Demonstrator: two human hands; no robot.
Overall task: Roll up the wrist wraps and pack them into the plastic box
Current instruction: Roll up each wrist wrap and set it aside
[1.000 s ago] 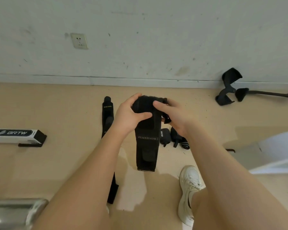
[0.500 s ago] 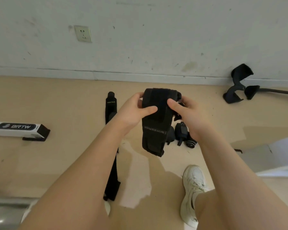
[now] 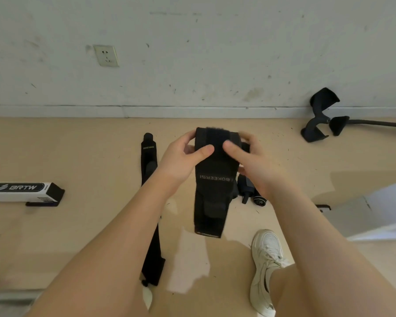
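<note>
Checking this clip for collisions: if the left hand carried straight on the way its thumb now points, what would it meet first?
The left hand grips the black wrist wrap, thumb pointing right across it. Going on, it would likely meet the right hand, whose thumb lies just opposite on the same wrap.

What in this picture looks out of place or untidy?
A long black fabric strap lies unrolled on the beige floor, while small black rolled wraps sit beside it. Both hands hold a black wrist wrap whose tail hangs loose, not rolled.
</note>
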